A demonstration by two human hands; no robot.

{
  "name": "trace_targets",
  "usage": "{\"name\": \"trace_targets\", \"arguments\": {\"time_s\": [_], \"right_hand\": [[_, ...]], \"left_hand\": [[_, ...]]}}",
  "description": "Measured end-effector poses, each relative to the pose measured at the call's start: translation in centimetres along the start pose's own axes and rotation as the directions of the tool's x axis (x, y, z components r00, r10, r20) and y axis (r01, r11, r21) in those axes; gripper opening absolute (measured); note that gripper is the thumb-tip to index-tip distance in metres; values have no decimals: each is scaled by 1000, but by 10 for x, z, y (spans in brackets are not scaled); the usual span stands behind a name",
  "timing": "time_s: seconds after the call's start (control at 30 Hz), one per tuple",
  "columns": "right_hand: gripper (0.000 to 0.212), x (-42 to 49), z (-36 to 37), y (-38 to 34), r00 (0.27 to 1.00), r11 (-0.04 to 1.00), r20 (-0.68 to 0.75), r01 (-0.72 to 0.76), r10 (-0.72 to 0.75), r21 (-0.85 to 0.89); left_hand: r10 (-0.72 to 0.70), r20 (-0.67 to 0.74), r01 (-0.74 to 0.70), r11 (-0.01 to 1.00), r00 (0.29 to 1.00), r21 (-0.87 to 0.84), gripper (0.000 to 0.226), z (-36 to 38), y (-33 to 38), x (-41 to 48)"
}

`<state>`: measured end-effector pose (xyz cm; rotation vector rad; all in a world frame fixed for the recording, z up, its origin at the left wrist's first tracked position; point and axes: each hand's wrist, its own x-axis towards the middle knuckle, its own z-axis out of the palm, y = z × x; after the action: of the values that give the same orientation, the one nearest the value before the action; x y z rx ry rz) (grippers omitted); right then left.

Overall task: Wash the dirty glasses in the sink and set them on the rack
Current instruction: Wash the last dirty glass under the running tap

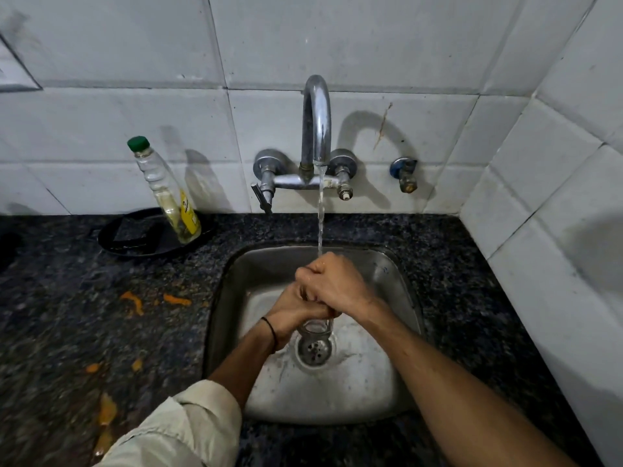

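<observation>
Glass [315,326] gripped by left hand [292,311] and right hand [334,285]; bottle label [188,214] unreadable.

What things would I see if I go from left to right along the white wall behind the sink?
First the clear plastic bottle with a green cap → then the curved shiny metal tap with water running → then the small blue-handled metal valve on the wall.

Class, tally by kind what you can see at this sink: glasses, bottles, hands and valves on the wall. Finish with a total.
glass: 1
bottle: 1
hands: 2, left hand and right hand
wall valves: 3
Total: 7
</observation>
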<state>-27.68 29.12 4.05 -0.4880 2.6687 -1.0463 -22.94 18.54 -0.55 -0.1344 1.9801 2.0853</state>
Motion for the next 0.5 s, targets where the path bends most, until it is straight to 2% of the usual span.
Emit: {"name": "trace_targets", "arguments": {"time_s": [0.07, 0.1, 0.17, 0.2, 0.27, 0.3, 0.33, 0.4, 0.47, 0.5], "right_hand": [[49, -3, 7, -5, 988, 989, -150, -60, 39, -138], [51, -3, 10, -7, 982, 972, -186, -52, 9, -229], [51, -3, 6, -9, 982, 933, -149, 52, -111, -355], [49, -2, -1, -10, 984, 922, -73, 124, -162, -366], [50, 1, -19, -5, 970, 931, 108, 239, -216, -278], [50, 2, -26, -3, 963, 940, 153, 252, -220, -230], [49, 2, -28, -3, 966, 950, 153, 237, -208, -204], [45, 1, -24, -10, 991, 983, 85, 113, -102, -147], [33, -1, -10, -23, 995, 994, 37, -97, 95, 50], [26, -3, -2, -28, 987, 977, 32, -162, 160, 138]], "left_hand": [[131, -233, -87, 978, 964, 191, 24, 17, 5, 2], [198, -316, -116, 959, 928, 259, 27, 25, 7, 3], [260, -362, -143, 937, 895, 319, 34, 30, 5, 4], [242, -329, -149, 947, 913, 285, 32, 27, 3, 5], [133, -187, -122, 990, 973, 68, 31, 18, 4, 5], [93, -134, -97, 995, 987, -24, 32, 15, 6, 4], [66, -134, -71, 997, 989, -33, 32, 12, 6, 6], [93, -283, -52, 987, 955, 150, 25, 12, 8, 15], [235, -436, -24, 900, 869, 435, 16, 15, 6, 26], [291, -469, -24, 867, 834, 497, 11, 16, 6, 30]]}}
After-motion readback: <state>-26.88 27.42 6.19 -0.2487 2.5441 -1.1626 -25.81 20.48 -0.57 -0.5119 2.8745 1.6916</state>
